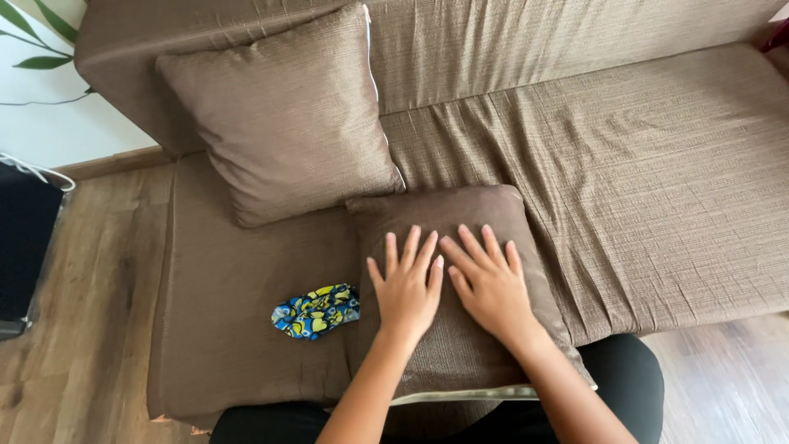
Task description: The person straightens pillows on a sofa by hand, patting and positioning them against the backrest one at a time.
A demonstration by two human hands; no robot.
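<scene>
- Pillow leaning on the sofa back, upper left
- blue-yellow cloth lower left of centre
- left hand and right hand, fingers spread flat, gripping nothing, pressing the flat cushion at bottom centre

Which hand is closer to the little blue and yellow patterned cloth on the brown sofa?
The left hand. It lies flat on the brown square cushion, just right of the crumpled blue and yellow patterned cloth. The right hand rests farther right on that cushion.

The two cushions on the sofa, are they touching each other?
Touching. The head view shows the leaning cushion with its lower right corner meeting the flat cushion at its top edge, no seat fabric visible between them.
</scene>
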